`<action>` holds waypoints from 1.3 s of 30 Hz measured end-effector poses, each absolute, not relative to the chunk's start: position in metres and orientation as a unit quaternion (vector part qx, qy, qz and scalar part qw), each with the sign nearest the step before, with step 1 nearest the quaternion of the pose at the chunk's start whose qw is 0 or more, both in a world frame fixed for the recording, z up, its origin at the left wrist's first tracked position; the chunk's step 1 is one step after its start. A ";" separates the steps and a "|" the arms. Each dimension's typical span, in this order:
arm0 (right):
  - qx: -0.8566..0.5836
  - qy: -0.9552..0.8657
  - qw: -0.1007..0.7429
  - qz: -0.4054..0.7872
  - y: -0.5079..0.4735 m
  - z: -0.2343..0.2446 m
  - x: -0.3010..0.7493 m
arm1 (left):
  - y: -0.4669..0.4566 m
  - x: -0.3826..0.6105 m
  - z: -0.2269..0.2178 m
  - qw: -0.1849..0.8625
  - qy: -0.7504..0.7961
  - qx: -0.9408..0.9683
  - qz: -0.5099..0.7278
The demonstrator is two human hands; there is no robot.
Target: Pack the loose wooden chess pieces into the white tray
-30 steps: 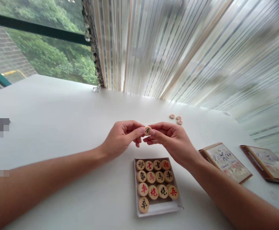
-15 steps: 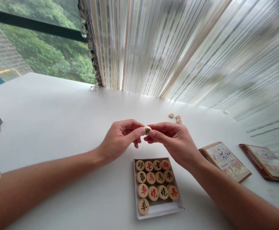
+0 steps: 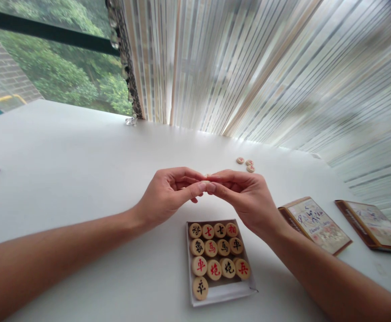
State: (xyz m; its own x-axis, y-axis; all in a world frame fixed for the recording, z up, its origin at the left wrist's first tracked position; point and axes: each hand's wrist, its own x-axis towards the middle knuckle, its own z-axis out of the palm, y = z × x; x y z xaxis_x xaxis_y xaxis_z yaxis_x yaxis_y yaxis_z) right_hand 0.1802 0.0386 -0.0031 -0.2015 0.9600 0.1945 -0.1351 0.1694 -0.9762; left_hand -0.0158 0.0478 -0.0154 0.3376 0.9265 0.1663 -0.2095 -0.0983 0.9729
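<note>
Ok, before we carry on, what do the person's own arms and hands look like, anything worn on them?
Both the left forearm and the right forearm are bare, with no sleeve in view. The left hand and right hand show no glove. I see no ring, watch, bracelet or marking on either side.

Top-row discs (image 3: 219,230), tray (image 3: 231,293) at lower centre: black 将, red 士, black 士, red 相
Second-row discs (image 3: 210,247): black 象, red 馬, black 馬, black 車
Third-row discs (image 3: 214,269): red 車, red 炮, black 炮, red 兵
Bottom-row disc (image 3: 200,288): black 卒
Loose discs (image 3: 250,169), right of centre: red, too small to read
Patterned cover (image 3: 318,223), lower right: "Chinese" in small script, rest blurred
Far-right cover (image 3: 376,223): blurred
</note>
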 end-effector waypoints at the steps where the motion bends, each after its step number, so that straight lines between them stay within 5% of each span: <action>1: -0.366 -0.562 0.515 0.534 0.039 -0.003 0.180 | 0.048 -0.016 -0.015 0.592 0.316 0.564 0.482; 12: -0.393 -0.483 0.486 0.613 0.040 0.001 0.182 | 0.049 -0.016 -0.013 0.633 0.300 0.536 0.471; 24: -0.399 -0.532 0.503 0.551 0.040 -0.002 0.181 | 0.049 -0.017 -0.015 0.648 0.288 0.534 0.460; 39: -0.442 -0.545 0.480 0.527 0.039 -0.006 0.182 | 0.042 -0.016 -0.022 0.550 0.286 0.628 0.471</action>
State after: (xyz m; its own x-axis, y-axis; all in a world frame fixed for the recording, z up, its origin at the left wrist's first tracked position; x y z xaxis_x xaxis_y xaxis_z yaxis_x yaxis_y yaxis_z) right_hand 0.1816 0.0390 -0.0063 -0.1496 0.9871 0.0566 -0.0243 0.0536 -0.9983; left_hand -0.0160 0.0416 -0.0220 0.3928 0.8771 0.2763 -0.1588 -0.2313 0.9598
